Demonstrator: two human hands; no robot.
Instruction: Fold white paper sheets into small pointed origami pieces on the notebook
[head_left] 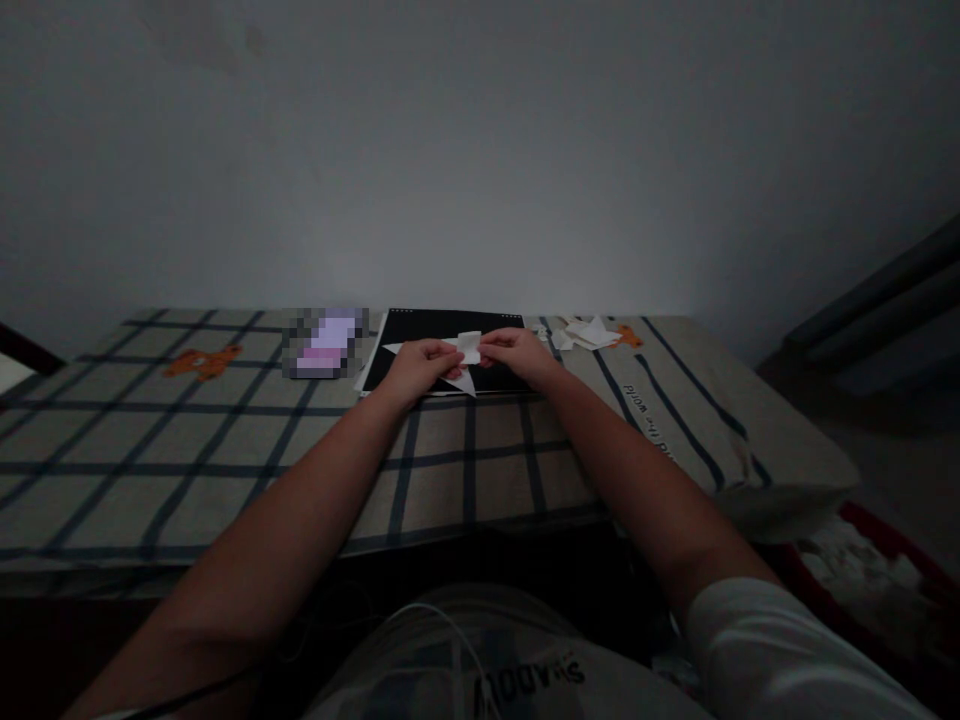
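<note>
A small white piece of paper (469, 346) is pinched between my two hands, above a black pad (427, 323) on the table. My left hand (424, 366) grips its left side with thumb and fingers pressed together. From the right, my right hand (519, 352) pinches the opposite edge. Under and beside my left hand lies a larger white pointed paper shape (465, 382), partly hidden by the hand. Its other tip shows to the left, on the dark surface.
A checked cloth covers the table (315, 435). A lit phone (327, 343), blurred out, lies left of the pad. Folded white papers and scraps (592, 332) sit on the right. Below the table's right end stands a red container (892, 540) with crumpled white stuff inside.
</note>
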